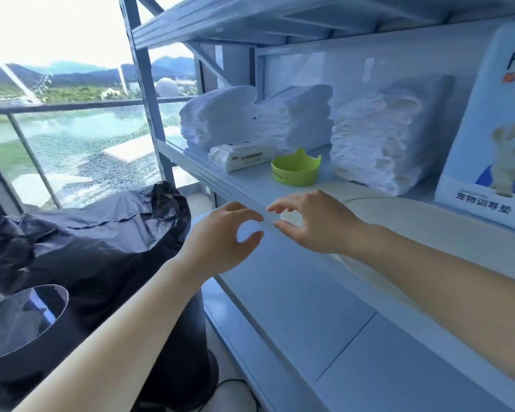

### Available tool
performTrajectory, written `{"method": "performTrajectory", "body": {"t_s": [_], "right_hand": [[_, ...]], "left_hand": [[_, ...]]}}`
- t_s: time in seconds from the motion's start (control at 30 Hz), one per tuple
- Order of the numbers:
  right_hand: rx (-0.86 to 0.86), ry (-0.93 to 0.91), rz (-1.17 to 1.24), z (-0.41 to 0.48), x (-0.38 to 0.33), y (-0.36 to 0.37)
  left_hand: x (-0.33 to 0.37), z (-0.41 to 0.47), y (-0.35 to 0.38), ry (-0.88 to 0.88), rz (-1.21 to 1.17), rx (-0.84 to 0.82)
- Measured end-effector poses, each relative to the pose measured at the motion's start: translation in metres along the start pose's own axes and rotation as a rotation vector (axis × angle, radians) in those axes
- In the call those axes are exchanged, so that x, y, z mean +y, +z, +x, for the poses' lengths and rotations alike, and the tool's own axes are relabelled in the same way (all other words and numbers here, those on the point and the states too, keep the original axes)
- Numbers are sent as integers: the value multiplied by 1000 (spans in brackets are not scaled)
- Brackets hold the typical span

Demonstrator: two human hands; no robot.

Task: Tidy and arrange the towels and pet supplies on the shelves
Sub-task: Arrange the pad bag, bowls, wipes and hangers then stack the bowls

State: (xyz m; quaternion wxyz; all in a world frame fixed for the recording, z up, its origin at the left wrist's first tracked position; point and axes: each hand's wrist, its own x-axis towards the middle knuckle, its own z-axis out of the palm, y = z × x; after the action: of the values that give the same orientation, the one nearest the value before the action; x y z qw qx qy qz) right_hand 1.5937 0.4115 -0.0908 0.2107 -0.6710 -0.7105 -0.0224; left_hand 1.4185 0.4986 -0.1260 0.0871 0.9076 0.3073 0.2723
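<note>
Three stacks of folded white towels [295, 117] stand along the back of the middle shelf [399, 221]; both hands are empty.

The towels look soft, light and floppy, so each stack is best taken from underneath with a flat palm on top, or the folds will slump. The green pet bowl [296, 171] just in front is stiff plastic and easy to pinch by its rim. The wrapped tissue pack [241, 157] beside it will squash. The tall pet pad bag [488, 123] at right looks slick and probably needs two hands. The left hand [220, 239] and right hand [312, 224] hover at the shelf's front edge, fingers loosely curled, holding nothing.
</note>
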Motion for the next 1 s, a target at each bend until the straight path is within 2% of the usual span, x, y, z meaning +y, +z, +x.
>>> {"method": "performTrajectory", "body": {"t_s": [0.3, 0.57, 0.77, 1.0], "right_hand": [[-74, -72, -6, 126, 52, 33], [-48, -103, 14, 207, 70, 60], [36, -36, -17, 234, 78, 80], [85, 109, -82, 267, 80, 92]], "left_hand": [[-93, 92, 11, -23, -1, 15], [-148, 139, 24, -45, 28, 22], [-193, 164, 39, 8, 51, 12], [-231, 212, 42, 120, -32, 37]]}}
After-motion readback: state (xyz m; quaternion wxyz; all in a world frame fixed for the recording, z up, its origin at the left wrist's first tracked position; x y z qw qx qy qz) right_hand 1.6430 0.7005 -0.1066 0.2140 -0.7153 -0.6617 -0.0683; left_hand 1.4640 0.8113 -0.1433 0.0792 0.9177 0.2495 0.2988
